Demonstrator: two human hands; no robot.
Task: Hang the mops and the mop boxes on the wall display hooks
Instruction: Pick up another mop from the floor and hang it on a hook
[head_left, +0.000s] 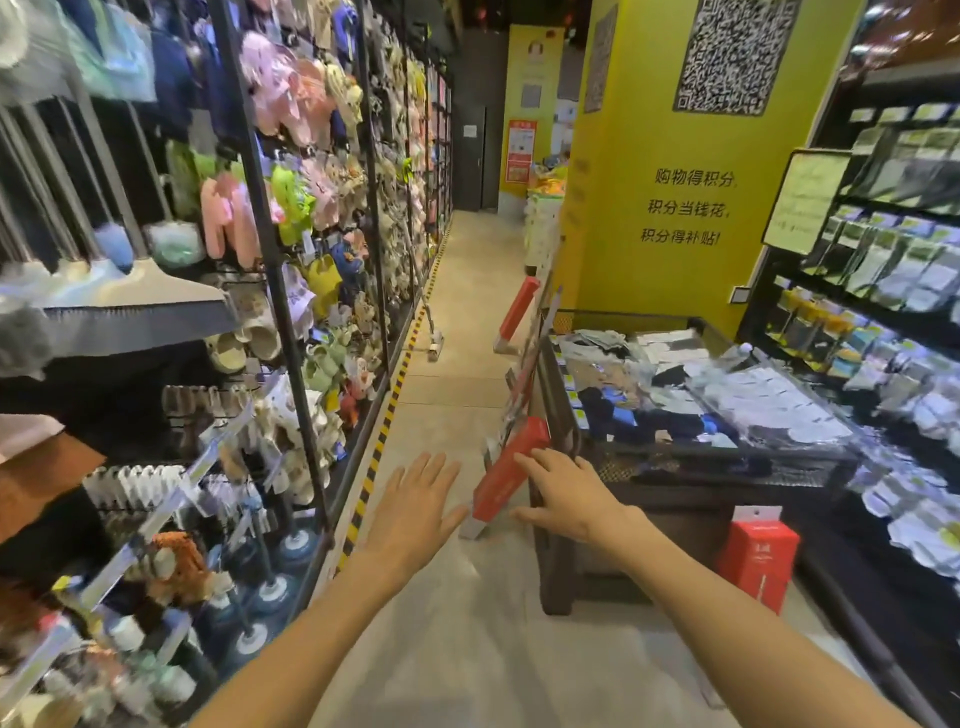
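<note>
left hand: my left hand (415, 506) is out over the aisle floor (467, 322), fingers straight and spread wide, holding nothing, just beside the red box.
right hand: my right hand (563, 493) sits at the near red mop box (506, 475). Fingers are fairly straight and laid on its top right edge, thumb out below. Can't really tell if it's a grip or just a touch, looks like a touch to me.
near mop box: long red one, tilted, leaning against the sock bin (727, 462) on my right, lower end on the floor.
other boxes: a second red mop box (517, 312) leans further up the aisle, and a squat red box (756, 564) stands on the floor by the bin.
mops: a few mops (130, 291) hang on the wall display (270, 234) to my left, pretty blurry.
stray mop: one mop (431, 332) stands propped against the display further down.
</note>
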